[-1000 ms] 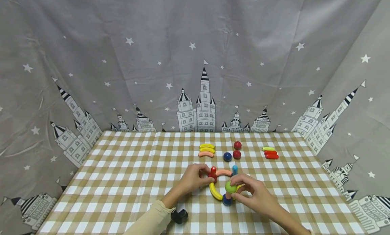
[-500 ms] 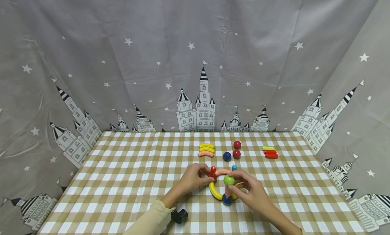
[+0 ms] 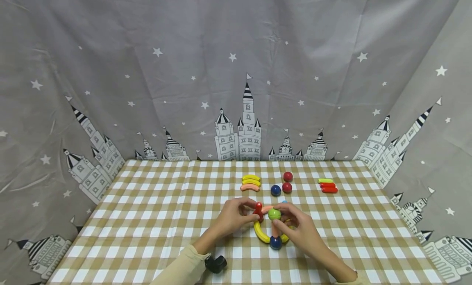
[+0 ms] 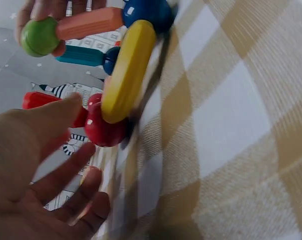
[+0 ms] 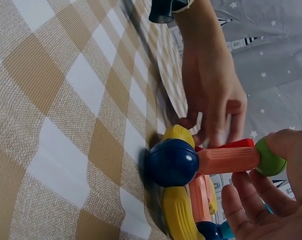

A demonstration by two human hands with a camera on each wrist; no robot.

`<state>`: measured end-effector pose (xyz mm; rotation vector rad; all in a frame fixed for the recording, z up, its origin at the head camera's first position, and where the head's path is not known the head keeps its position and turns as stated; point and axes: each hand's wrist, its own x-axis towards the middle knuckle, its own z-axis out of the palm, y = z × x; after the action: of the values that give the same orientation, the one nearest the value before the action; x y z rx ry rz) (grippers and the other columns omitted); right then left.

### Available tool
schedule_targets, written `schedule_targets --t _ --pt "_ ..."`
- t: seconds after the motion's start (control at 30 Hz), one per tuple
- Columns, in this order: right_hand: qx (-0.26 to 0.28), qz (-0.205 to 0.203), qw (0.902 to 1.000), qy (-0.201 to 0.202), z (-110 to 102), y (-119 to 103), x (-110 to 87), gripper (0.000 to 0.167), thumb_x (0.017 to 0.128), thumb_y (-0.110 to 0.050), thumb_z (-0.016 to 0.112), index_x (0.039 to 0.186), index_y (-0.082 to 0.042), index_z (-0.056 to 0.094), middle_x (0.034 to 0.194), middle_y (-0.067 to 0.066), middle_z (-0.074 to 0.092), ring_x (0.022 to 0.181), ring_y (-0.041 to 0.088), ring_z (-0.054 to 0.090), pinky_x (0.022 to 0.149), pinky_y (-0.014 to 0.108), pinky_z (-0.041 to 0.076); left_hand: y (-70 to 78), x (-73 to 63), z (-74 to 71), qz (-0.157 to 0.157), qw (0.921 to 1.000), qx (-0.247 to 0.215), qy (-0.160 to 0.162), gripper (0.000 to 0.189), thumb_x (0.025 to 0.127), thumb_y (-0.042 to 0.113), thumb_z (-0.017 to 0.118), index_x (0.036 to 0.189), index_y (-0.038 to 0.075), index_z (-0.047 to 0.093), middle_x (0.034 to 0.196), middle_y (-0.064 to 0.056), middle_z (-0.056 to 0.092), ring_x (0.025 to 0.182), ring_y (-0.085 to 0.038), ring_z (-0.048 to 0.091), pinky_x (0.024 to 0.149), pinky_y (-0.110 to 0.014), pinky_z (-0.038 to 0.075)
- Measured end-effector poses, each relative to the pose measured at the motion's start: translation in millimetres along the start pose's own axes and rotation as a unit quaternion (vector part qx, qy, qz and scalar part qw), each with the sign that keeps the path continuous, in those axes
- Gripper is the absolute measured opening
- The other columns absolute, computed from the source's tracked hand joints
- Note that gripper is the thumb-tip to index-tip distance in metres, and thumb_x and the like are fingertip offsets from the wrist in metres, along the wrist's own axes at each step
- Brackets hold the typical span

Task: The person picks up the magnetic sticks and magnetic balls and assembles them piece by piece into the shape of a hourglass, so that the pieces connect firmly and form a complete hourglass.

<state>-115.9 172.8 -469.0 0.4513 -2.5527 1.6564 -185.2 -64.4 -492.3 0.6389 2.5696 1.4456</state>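
My right hand point(image 3: 300, 229) pinches a green ball point(image 3: 274, 214) between thumb and fingers. The ball caps a straight pink rod point(image 5: 228, 160), which rises from a dark blue ball point(image 3: 275, 242) at the near side of a ring of toy building pieces. With thumb and fingers, my left hand point(image 3: 236, 215) holds an upright red rod point(image 3: 259, 209) on a red ball point(image 4: 104, 131) at the ring's left. A curved yellow rod point(image 3: 261, 232) joins those two base balls. A teal rod point(image 4: 79, 56) stands on another blue ball, mostly hidden by my right hand in the head view.
Beyond the ring lie curved yellow and pink rods point(image 3: 250, 183), a loose blue ball point(image 3: 275, 190) and two red balls point(image 3: 287, 188). Straight green and red rods point(image 3: 328, 185) lie farther right. A black device point(image 3: 215, 264) sits at my left wrist. Checked cloth point(image 3: 166, 211) covers the table.
My right hand has moved up and left with the green ball, and the pink rod beneath stands more upright. The left hand has stayed at the red rod.
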Motion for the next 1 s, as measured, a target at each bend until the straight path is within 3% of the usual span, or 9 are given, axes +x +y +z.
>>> schedule_targets --t 0.17,0.4,0.73,1.0 --pt "-0.004 -0.002 1.0 0.006 -0.5 -0.9 -0.4 0.033 0.094 -0.02 0.077 0.124 -0.02 0.064 0.11 -0.001 0.071 0.088 0.017 0.071 0.077 0.03 0.058 5.8 -3.1 -3.2 0.026 0.997 -0.063 0.035 0.024 0.088 0.021 0.084 0.11 0.02 0.076 0.103 0.003 0.075 0.084 -0.018 0.063 0.072 -0.028 0.051" --pt "0.014 0.01 0.9998 0.011 2.2 -1.6 -1.1 0.034 0.092 -0.016 0.078 0.123 -0.016 0.064 0.11 -0.002 0.071 0.09 0.019 0.071 0.077 0.031 0.059 11.5 -0.4 -0.2 0.053 0.9949 -0.078 0.036 0.016 0.089 0.016 0.082 0.104 0.02 0.078 0.097 0.008 0.074 0.08 -0.015 0.062 0.068 -0.027 0.052" --pt "0.018 0.012 0.9992 0.033 6.7 -2.7 -2.2 0.033 0.09 -0.01 0.08 0.119 -0.018 0.066 0.115 0.0 0.07 0.091 0.017 0.07 0.075 0.03 0.059 14.7 2.0 11.9 0.117 0.9931 -0.007 0.006 0.019 0.088 0.01 0.081 0.106 0.017 0.076 0.096 0.008 0.073 0.082 -0.021 0.065 0.065 -0.03 0.052" --pt "0.005 0.009 0.999 0.043 7.2 -2.2 -1.5 0.032 0.091 -0.008 0.079 0.119 -0.016 0.066 0.112 -0.002 0.071 0.088 0.016 0.071 0.073 0.029 0.059 16.1 -0.8 13.8 0.132 0.9912 -0.013 0.003 0.018 0.089 0.011 0.081 0.105 0.018 0.076 0.095 0.004 0.072 0.081 -0.023 0.064 0.064 -0.031 0.052"
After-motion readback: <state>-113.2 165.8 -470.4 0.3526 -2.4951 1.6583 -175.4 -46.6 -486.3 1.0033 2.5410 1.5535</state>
